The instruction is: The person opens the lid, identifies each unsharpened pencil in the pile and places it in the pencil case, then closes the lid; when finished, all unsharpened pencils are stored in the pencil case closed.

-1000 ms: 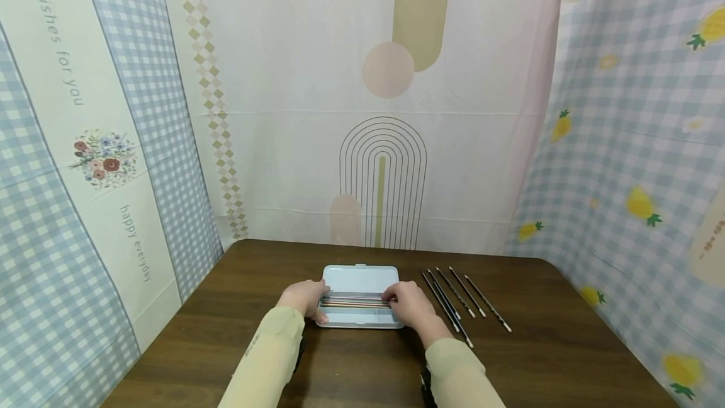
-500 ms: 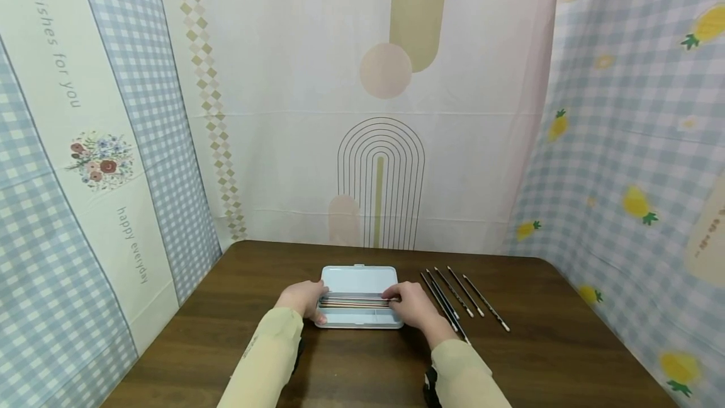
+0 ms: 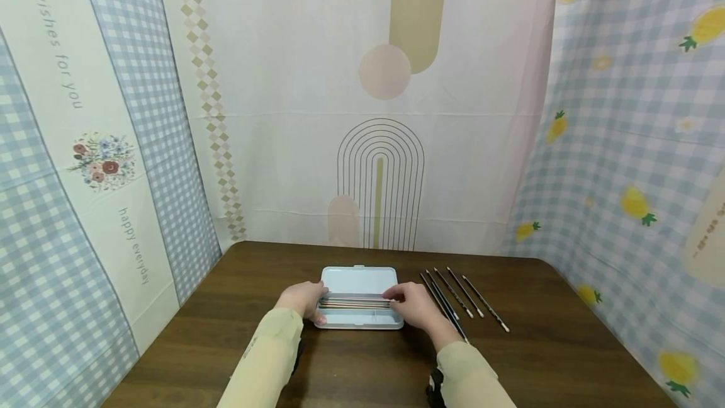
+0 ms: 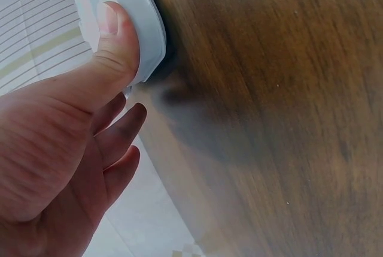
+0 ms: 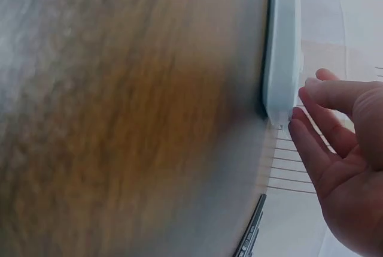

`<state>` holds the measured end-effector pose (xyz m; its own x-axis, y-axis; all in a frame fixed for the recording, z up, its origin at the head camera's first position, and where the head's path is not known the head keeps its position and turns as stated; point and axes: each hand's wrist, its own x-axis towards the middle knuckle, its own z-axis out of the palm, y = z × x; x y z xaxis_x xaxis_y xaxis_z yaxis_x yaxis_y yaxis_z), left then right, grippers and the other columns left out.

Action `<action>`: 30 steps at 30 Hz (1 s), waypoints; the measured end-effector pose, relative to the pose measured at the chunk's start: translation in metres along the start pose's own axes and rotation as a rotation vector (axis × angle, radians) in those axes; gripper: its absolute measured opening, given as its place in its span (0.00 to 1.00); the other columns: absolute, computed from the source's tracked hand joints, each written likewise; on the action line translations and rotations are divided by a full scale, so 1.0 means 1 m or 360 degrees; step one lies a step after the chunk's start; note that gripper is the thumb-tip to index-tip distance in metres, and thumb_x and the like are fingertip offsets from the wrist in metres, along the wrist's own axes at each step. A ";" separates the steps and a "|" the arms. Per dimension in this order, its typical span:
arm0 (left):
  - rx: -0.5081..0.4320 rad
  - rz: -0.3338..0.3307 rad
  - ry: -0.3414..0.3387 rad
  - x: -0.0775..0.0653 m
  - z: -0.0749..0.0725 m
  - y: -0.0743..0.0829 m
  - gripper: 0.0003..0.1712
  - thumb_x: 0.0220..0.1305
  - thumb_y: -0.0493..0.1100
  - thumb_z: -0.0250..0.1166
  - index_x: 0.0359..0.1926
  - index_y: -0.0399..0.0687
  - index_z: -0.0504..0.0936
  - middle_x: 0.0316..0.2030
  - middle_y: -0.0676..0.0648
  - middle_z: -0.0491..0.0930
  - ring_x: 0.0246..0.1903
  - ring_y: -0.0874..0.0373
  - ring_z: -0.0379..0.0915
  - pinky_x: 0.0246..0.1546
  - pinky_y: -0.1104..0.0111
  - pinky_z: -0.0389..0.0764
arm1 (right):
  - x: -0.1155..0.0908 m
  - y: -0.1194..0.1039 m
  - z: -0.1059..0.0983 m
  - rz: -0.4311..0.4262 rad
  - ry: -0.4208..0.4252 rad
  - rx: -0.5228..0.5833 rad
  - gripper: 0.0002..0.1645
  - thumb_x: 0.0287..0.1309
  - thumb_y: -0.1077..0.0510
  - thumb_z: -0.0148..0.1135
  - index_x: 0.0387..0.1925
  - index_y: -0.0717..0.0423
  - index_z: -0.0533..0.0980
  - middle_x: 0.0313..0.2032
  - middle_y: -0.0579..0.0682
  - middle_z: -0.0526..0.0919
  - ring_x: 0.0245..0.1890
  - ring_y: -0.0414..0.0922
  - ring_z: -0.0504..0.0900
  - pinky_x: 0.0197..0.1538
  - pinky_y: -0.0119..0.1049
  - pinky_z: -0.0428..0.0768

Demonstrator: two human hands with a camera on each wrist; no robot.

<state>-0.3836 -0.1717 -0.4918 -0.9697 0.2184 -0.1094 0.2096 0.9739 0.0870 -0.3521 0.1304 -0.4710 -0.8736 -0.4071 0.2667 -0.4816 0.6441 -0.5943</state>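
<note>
A pale blue pencil case (image 3: pixel 359 318) lies open on the brown table, its lid (image 3: pixel 359 279) laid back. Several pencils (image 3: pixel 354 303) lie lengthwise in it. My left hand (image 3: pixel 304 300) grips the case's left end; in the left wrist view the thumb (image 4: pixel 116 41) presses on the rim while the other fingers are partly hidden below. At the other end, my right hand (image 3: pixel 415 305) has index finger and thumb around the right ends of the pencils. The right wrist view has that thumb (image 5: pixel 338 93) meeting the index fingertip just above the case wall (image 5: pixel 283 47).
To the right of the case, several dark and patterned pencils (image 3: pixel 485 302) with white ends lie spread on the table (image 3: pixel 544 345). My right forearm passes over the table near them. A printed cloth (image 3: pixel 272 112) hangs behind the table's far edge.
The right wrist and sleeve have shifted slightly to the right, now covering more of the nearest loose pencil. The pencils in the case have shifted slightly. My left hand keeps its place.
</note>
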 end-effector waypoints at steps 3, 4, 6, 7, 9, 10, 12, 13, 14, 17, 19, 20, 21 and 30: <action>-0.0006 0.0023 0.0028 -0.002 0.001 0.000 0.48 0.49 0.57 0.85 0.71 0.51 0.81 0.72 0.41 0.76 0.67 0.43 0.76 0.67 0.45 0.75 | -0.003 -0.003 -0.003 0.0008 0.0002 0.0038 0.10 0.65 0.69 0.68 0.45 0.60 0.90 0.43 0.51 0.90 0.44 0.47 0.84 0.52 0.52 0.85; -0.0017 0.0016 0.0022 -0.008 -0.005 0.003 0.47 0.50 0.56 0.85 0.71 0.50 0.81 0.72 0.41 0.76 0.67 0.43 0.76 0.68 0.46 0.75 | -0.005 -0.004 -0.004 0.0023 0.0000 0.0052 0.10 0.65 0.69 0.68 0.45 0.60 0.90 0.44 0.52 0.90 0.44 0.48 0.84 0.53 0.52 0.85; -0.0011 0.0026 0.0036 -0.009 -0.006 0.003 0.47 0.49 0.57 0.85 0.71 0.51 0.82 0.72 0.42 0.76 0.67 0.44 0.76 0.68 0.45 0.75 | -0.008 -0.004 -0.007 0.0034 0.0007 0.0073 0.10 0.65 0.69 0.69 0.46 0.60 0.89 0.44 0.53 0.90 0.45 0.49 0.85 0.54 0.54 0.85; 0.0004 0.0037 0.0049 -0.005 -0.001 -0.001 0.47 0.49 0.58 0.85 0.71 0.52 0.82 0.72 0.43 0.77 0.67 0.44 0.76 0.68 0.45 0.75 | -0.010 -0.003 -0.008 0.0046 0.0011 0.0087 0.10 0.65 0.69 0.69 0.46 0.60 0.89 0.45 0.53 0.90 0.45 0.49 0.85 0.54 0.54 0.85; -0.0006 0.0000 0.0031 0.000 0.002 -0.002 0.48 0.49 0.57 0.85 0.71 0.52 0.81 0.73 0.44 0.76 0.68 0.45 0.75 0.68 0.46 0.74 | -0.013 -0.001 -0.011 0.0081 0.0018 0.0116 0.11 0.66 0.69 0.69 0.48 0.60 0.89 0.46 0.54 0.90 0.46 0.49 0.85 0.55 0.54 0.85; -0.0009 -0.0001 0.0026 0.004 0.005 -0.005 0.48 0.49 0.58 0.85 0.72 0.53 0.81 0.73 0.44 0.75 0.69 0.45 0.75 0.69 0.47 0.74 | -0.014 0.001 -0.014 0.0097 0.0022 0.0135 0.11 0.66 0.68 0.69 0.48 0.60 0.89 0.46 0.54 0.90 0.46 0.48 0.85 0.54 0.53 0.85; 0.0017 0.0036 0.0048 0.027 0.027 -0.021 0.51 0.46 0.61 0.85 0.72 0.56 0.81 0.74 0.45 0.75 0.68 0.45 0.75 0.68 0.47 0.75 | -0.017 0.005 -0.018 0.0121 0.0034 0.0162 0.12 0.65 0.68 0.70 0.49 0.59 0.89 0.46 0.53 0.90 0.45 0.47 0.85 0.53 0.51 0.85; 0.0013 0.0044 0.0048 0.030 0.030 -0.025 0.51 0.46 0.62 0.85 0.73 0.57 0.80 0.74 0.45 0.74 0.69 0.45 0.75 0.68 0.47 0.76 | -0.019 0.008 -0.021 0.0138 0.0035 0.0169 0.12 0.65 0.67 0.70 0.49 0.59 0.89 0.46 0.52 0.90 0.45 0.46 0.85 0.52 0.50 0.85; 0.0015 0.0051 0.0046 0.033 0.033 -0.027 0.51 0.46 0.62 0.85 0.73 0.56 0.80 0.74 0.44 0.74 0.68 0.44 0.75 0.67 0.47 0.76 | -0.021 0.010 -0.025 0.0148 0.0037 0.0174 0.12 0.65 0.67 0.71 0.49 0.58 0.89 0.46 0.51 0.90 0.46 0.46 0.85 0.52 0.50 0.85; 0.0018 0.0067 0.0027 0.030 0.029 -0.025 0.52 0.46 0.63 0.85 0.73 0.57 0.80 0.74 0.44 0.74 0.68 0.43 0.75 0.67 0.46 0.76 | -0.028 0.017 -0.035 0.0156 0.0046 0.0169 0.12 0.64 0.66 0.72 0.49 0.57 0.89 0.46 0.49 0.90 0.47 0.47 0.86 0.52 0.49 0.85; 0.0025 0.0065 0.0019 0.025 0.022 -0.021 0.52 0.46 0.62 0.85 0.73 0.56 0.80 0.74 0.44 0.74 0.68 0.43 0.75 0.66 0.45 0.76 | -0.034 0.022 -0.043 0.0153 0.0037 0.0166 0.13 0.64 0.66 0.72 0.50 0.57 0.88 0.48 0.51 0.90 0.48 0.48 0.86 0.53 0.49 0.85; 0.0029 0.0064 0.0018 0.022 0.020 -0.019 0.52 0.46 0.62 0.85 0.73 0.55 0.80 0.74 0.43 0.74 0.68 0.43 0.75 0.66 0.45 0.76 | -0.037 0.025 -0.046 0.0152 0.0034 0.0168 0.14 0.63 0.66 0.72 0.50 0.58 0.88 0.48 0.52 0.90 0.49 0.49 0.87 0.52 0.48 0.85; 0.0020 0.0062 0.0013 0.018 0.016 -0.017 0.52 0.46 0.62 0.85 0.73 0.56 0.80 0.74 0.44 0.74 0.68 0.43 0.75 0.66 0.45 0.76 | -0.040 0.028 -0.050 0.0156 0.0030 0.0170 0.14 0.63 0.66 0.73 0.51 0.59 0.88 0.49 0.53 0.90 0.49 0.49 0.87 0.52 0.47 0.85; 0.0016 0.0029 0.0013 0.002 0.000 -0.003 0.48 0.50 0.57 0.84 0.72 0.51 0.80 0.74 0.40 0.74 0.69 0.40 0.74 0.68 0.44 0.74 | -0.066 0.045 -0.077 0.0331 -0.0015 0.0310 0.19 0.62 0.67 0.74 0.55 0.64 0.85 0.49 0.58 0.88 0.42 0.46 0.84 0.39 0.40 0.86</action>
<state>-0.3856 -0.1741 -0.4924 -0.9667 0.2355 -0.0999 0.2282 0.9704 0.0792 -0.3221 0.2360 -0.4571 -0.9510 -0.2861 0.1172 -0.2689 0.5783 -0.7703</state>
